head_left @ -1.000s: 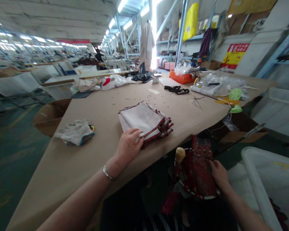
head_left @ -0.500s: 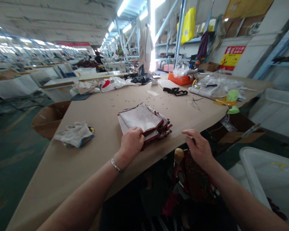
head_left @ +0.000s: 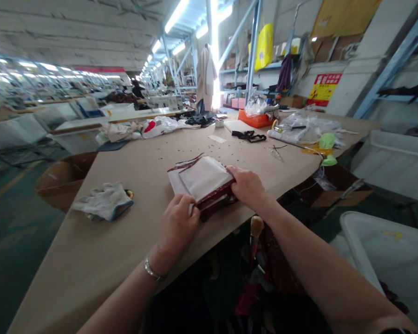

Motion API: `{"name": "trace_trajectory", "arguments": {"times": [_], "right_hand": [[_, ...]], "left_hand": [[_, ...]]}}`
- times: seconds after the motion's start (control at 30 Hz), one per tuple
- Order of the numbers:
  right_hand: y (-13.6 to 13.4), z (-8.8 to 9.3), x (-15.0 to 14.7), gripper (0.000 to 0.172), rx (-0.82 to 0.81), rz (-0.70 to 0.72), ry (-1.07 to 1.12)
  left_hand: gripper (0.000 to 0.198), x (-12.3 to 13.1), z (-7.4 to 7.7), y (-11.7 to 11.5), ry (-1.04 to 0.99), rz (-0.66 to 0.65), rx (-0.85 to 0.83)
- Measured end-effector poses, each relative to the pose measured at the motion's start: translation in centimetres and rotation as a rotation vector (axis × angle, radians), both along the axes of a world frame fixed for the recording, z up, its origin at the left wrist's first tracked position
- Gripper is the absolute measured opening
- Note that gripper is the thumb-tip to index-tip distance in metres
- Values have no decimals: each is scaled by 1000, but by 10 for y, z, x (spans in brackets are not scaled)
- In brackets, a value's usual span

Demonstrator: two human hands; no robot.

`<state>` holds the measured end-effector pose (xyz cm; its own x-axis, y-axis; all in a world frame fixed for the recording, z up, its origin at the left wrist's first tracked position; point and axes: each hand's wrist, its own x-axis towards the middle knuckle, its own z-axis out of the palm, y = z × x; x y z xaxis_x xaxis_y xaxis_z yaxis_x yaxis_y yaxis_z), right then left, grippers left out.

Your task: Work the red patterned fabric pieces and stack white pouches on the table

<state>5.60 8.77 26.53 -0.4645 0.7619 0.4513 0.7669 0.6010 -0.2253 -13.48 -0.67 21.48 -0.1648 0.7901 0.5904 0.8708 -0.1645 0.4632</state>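
Observation:
A stack of white fabric pieces with dark red edging (head_left: 207, 176) lies on the brown-covered table (head_left: 142, 255) in front of me. At the stack's near left corner, my left hand (head_left: 181, 215) is closed, its fingers gripping the edge of the fabric. My right hand (head_left: 247, 185) holds the right side of the stack, fingers on top at the far right corner; its thumb is partly hidden. Below the table edge, a wooden-ended handle (head_left: 257, 226) stands among dark red cloth.
Work gloves (head_left: 106, 202) lie at the left of the table. Farther back are black straps (head_left: 249, 136), an orange tray (head_left: 256, 118) and clear plastic bags (head_left: 306, 125). Cardboard boxes (head_left: 64, 178) and a white bin (head_left: 386, 246) stand beside the table.
My right hand has moved left from beyond the table edge onto the stack's right side. The left hand has shifted slightly down and left, and the stack's layers lie differently.

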Motion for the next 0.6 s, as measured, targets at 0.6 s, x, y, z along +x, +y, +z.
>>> {"name": "trace_trajectory", "arguments": {"times": [0.6], "right_hand": [[-152,-96,73,33,-1124,14,1313]], "left_hand": [[31,87,-22,-66,-1216,-669,-949]]}}
